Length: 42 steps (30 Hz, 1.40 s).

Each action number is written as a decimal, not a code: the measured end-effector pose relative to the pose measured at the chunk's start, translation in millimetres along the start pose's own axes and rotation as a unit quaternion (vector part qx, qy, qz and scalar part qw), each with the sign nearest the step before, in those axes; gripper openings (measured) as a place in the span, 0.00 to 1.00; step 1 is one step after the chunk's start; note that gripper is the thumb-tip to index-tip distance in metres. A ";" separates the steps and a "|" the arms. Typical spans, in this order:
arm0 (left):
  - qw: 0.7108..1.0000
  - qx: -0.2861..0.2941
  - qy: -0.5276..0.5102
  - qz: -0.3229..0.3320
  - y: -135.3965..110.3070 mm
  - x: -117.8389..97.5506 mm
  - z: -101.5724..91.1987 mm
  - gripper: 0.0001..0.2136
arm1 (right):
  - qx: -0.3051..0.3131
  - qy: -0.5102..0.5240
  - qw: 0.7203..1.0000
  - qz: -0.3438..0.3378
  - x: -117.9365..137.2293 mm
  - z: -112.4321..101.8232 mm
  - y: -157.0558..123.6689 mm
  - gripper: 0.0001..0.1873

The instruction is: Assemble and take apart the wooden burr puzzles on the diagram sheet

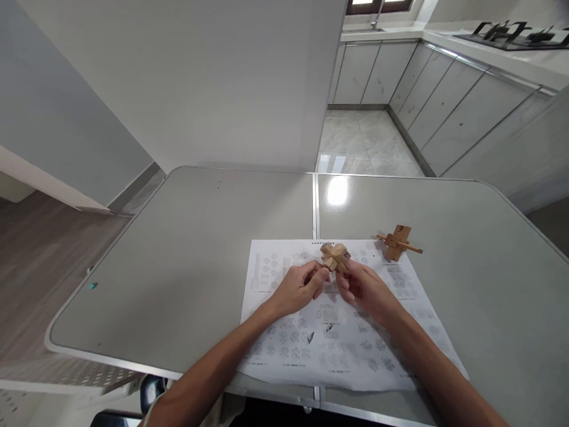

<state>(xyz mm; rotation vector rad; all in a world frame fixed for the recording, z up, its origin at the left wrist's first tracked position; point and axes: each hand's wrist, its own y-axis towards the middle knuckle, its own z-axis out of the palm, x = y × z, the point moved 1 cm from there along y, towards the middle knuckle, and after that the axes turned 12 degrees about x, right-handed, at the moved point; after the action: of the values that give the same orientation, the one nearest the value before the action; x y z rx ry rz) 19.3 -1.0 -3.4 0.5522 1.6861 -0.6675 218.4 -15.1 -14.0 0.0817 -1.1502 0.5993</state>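
Note:
A small wooden burr puzzle [335, 257] of crossed light-brown blocks is held just above a printed sheet [342, 338]. My left hand [299, 289] grips it from the left with fingers curled, and my right hand [362, 287] pinches it from the right. Both hands meet over the upper middle of the sheet. A second wooden puzzle [398, 241], with a thin stick through it, lies on the table to the right of the hands, beyond the sheet's top right corner.
The grey folding table [186, 267] has a metal seam down its middle and a rounded rim. A tiny teal speck [92, 286] sits near its left edge. White kitchen cabinets [444, 101] and a tiled floor lie beyond, with a white wall panel behind the table.

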 end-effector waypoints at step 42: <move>0.999 -0.005 0.022 -0.022 0.7 -0.7 1.2 0.17 | -0.079 0.177 0.978 -0.076 3.5 -19.2 6.2 0.16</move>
<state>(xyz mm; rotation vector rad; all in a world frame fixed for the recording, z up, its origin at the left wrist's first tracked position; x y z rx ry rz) 20.7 -1.3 -3.0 0.5272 1.7462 -0.6834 232.3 -1.6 -20.6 -0.0709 -0.8329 0.3665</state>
